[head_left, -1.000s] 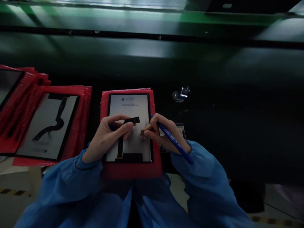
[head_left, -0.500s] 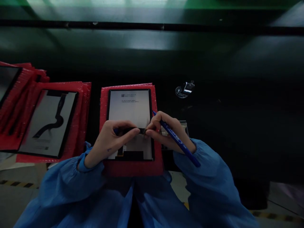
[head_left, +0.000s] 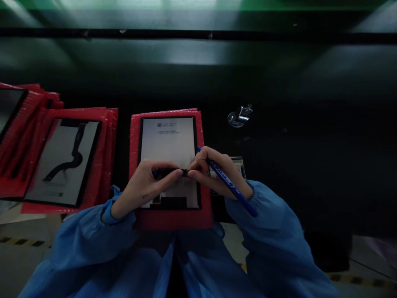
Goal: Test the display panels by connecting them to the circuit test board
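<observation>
A display panel (head_left: 169,142) with a pale back, dark frame and small printed text lies in front of me on red bubble-wrap bags (head_left: 204,219). Over its lower half, my left hand (head_left: 151,182) pinches a dark flex cable (head_left: 184,172) between thumb and fingers. My right hand (head_left: 218,169) has its thumb and fingertips closed at the free end of that cable; whether they grip it or only touch it is too small to tell. A blue pen (head_left: 231,186) rests in the same hand, slanting back over the wrist.
To the left, another panel (head_left: 66,165) with a curved black flex cable lies on red bags, beside further bags (head_left: 27,136) and a partly visible panel (head_left: 9,105). A shiny metal tally counter (head_left: 240,116) stands behind my right hand. A clear box (head_left: 238,163) is partly hidden under it.
Both hands stay almost in place. My right fingertips have come slightly closer to the left ones, and less of the cable's end shows between them.
</observation>
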`<state>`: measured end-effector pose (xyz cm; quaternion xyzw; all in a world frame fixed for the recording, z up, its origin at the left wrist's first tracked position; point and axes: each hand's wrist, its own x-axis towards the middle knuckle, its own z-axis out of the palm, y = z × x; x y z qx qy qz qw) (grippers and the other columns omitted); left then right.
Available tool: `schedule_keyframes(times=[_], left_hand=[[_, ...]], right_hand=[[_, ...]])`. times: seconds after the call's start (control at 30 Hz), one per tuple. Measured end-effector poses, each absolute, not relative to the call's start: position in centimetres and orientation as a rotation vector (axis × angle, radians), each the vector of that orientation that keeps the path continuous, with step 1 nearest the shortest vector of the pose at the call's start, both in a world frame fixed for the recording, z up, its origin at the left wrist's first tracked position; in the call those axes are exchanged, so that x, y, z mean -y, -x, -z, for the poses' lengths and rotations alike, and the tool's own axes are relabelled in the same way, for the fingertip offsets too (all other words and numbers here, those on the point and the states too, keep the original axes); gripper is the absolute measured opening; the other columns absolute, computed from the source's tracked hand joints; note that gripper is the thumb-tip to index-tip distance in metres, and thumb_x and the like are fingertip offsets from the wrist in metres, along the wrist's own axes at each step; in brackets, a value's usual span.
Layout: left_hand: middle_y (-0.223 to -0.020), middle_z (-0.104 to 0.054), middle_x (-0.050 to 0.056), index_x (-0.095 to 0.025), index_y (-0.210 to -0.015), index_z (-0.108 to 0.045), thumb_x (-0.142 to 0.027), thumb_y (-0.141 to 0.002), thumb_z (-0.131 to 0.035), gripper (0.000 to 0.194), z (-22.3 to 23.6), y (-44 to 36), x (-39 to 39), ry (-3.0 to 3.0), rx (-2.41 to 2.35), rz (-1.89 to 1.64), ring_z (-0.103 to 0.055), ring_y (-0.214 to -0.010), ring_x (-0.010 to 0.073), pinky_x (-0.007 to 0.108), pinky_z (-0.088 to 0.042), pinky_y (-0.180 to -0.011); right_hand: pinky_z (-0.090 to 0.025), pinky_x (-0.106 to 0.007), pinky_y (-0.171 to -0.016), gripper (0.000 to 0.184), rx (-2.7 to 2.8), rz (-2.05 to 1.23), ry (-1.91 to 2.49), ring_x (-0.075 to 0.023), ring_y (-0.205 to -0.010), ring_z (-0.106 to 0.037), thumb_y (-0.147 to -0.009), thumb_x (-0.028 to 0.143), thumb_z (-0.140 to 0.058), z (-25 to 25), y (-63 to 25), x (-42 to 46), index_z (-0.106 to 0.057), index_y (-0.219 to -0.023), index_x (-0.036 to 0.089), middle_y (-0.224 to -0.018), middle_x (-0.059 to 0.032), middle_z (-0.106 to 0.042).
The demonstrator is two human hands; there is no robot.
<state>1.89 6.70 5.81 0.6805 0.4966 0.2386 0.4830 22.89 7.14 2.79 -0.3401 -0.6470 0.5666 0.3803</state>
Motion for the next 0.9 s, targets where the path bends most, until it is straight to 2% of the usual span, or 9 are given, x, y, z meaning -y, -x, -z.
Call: schedule_keyframes(times=[0.2,0.37,0.47,0.6,0.7,0.8,0.9], left_hand=[[-0.061,-0.069,0.001,-0.017,-0.079,-0.078,-0.036,-0.087,-0.065,0.025,-5.7,-2.2,-6.6,-1.677,-1.257,-0.563,-0.06,-0.056,0.0127,0.02,-0.042,-0.047],[-0.069,-0.074,0.002,-0.023,-0.082,-0.08,-0.042,-0.082,-0.072,0.02,-5.5,-1.8,-6.4,-1.644,-1.341,-0.58,-0.068,-0.067,0.0181,0.022,-0.049,-0.052],[-0.058,-0.069,0.0,-0.025,-0.082,-0.079,-0.045,-0.08,-0.074,0.021,-5.2,-1.4,-6.3,-1.596,-1.363,-0.561,-0.07,-0.069,0.0213,0.023,-0.051,-0.051],[-0.051,-0.065,-0.002,-0.027,-0.084,-0.079,-0.046,-0.08,-0.074,0.021,-4.8,-1.1,-6.3,-1.598,-1.375,-0.523,-0.068,-0.063,0.0204,0.023,-0.049,-0.048],[-0.064,-0.073,-0.001,-0.026,-0.085,-0.08,-0.044,-0.082,-0.072,0.02,-4.8,-1.6,-6.5,-1.707,-1.316,-0.523,-0.068,-0.063,0.0182,0.022,-0.05,-0.053],[-0.072,-0.076,0.0,-0.022,-0.082,-0.079,-0.04,-0.086,-0.067,0.022,-5.3,-2.1,-6.5,-1.797,-1.195,-0.5,-0.066,-0.062,0.0161,0.022,-0.05,-0.056],[-0.082,-0.077,0.002,-0.02,-0.092,-0.077,-0.041,-0.09,-0.062,0.026,-6.0,-1.2,-6.5,-1.821,-1.235,-0.552,-0.064,-0.064,0.0144,0.023,-0.048,-0.058]], right_hand=[[-0.052,-0.023,-0.062,0.037,1.629,-1.42,0.887,-0.0113,-0.069,-0.066,-0.087,0.028,-0.072,-2.7,-22.7,-7.0,-0.037,-0.075,0.024,-0.078,0.0018,-0.067],[-0.05,-0.022,-0.062,0.034,1.745,-1.407,0.867,-0.0113,-0.072,-0.063,-0.085,0.023,-0.069,-2.6,-22.9,-7.4,-0.036,-0.076,0.025,-0.079,0.0026,-0.062],[-0.051,-0.022,-0.065,0.036,1.729,-1.482,0.806,-0.0111,-0.074,-0.064,-0.085,0.02,-0.068,-2.9,-23.1,-7.8,-0.034,-0.077,0.026,-0.082,0.0021,-0.061],[-0.052,-0.021,-0.068,0.034,1.77,-1.543,0.823,-0.0095,-0.075,-0.064,-0.086,0.018,-0.065,-3.1,-23.0,-7.8,-0.033,-0.077,0.026,-0.085,0.0021,-0.063],[-0.051,-0.021,-0.068,0.03,1.798,-1.516,0.796,-0.0091,-0.075,-0.062,-0.085,0.015,-0.06,-2.7,-22.6,-7.6,-0.033,-0.077,0.025,-0.084,0.0023,-0.062],[-0.047,-0.02,-0.061,0.031,1.772,-1.39,0.889,-0.0076,-0.064,-0.053,-0.078,0.011,-0.06,-2.1,-22.1,-7.2,-0.033,-0.073,0.025,-0.075,0.0055,-0.058],[-0.046,-0.022,-0.059,0.032,1.682,-1.291,0.906,-0.0086,-0.062,-0.052,-0.081,0.018,-0.067,-2.0,-22.2,-7.0,-0.036,-0.073,0.024,-0.075,0.0043,-0.062]])
